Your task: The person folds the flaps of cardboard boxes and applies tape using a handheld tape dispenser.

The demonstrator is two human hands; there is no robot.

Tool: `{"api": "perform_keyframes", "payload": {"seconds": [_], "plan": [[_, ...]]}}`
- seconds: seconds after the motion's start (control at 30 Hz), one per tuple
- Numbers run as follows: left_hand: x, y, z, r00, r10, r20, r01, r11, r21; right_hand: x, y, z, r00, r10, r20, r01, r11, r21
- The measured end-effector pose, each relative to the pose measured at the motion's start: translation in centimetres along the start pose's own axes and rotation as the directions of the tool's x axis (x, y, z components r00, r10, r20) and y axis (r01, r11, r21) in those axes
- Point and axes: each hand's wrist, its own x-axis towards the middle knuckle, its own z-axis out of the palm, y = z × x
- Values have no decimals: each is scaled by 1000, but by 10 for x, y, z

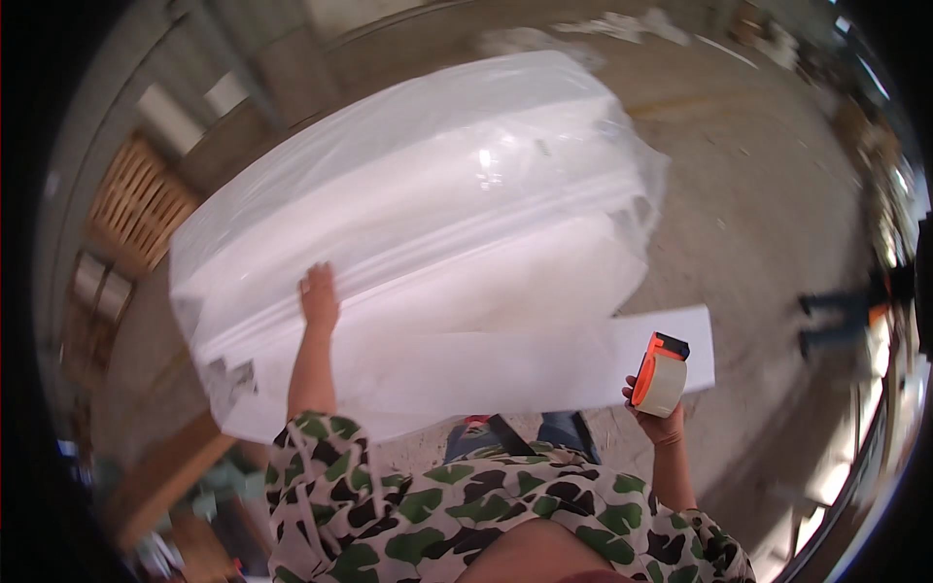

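Note:
A large, long bundle wrapped in clear plastic film (408,209) lies in front of me, white inside, with a seam or fold of film along its length. My left hand (319,294) rests on or just over the film near that fold, fingers stretched out and slightly blurred. In my right hand (661,424) I grip an orange tape dispenser (643,377) with a wide roll of pale tape and a black end. It is held over the right end of a flat white panel or sheet (544,371) along the bundle's near side.
A slatted wooden pallet (142,204) leans at the far left. A wooden beam (175,478) lies at the lower left. Scraps of white film (622,26) lie on the concrete floor (748,194) at the back. Another person's legs (838,323) show at the right edge.

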Motion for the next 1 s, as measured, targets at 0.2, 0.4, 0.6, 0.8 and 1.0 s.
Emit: {"api": "perform_keyframes", "payload": {"seconds": [0.2, 0.4, 0.6, 0.8, 1.0], "plan": [[62, 53, -116, 985, 169, -26, -169, 941, -292, -94, 100, -59, 968, -234, -87, 243, 964, 108], [-8, 31, -247, 932, 318, -172, -362, 818, -446, -142, 173, -59, 930, -353, -105, 354, 935, -14], [-91, 32, -401, 791, 605, -87, -450, 480, -753, -221, 186, -91, 899, -377, -224, 400, 914, 68], [-193, 40, -433, 787, 558, 264, -190, 626, -756, -365, 266, -177, 820, -560, -119, 566, 760, 319], [-331, 32, -488, 775, 473, 420, 88, 578, -812, -438, 313, -227, 762, -606, -230, 627, 598, 499]]}}
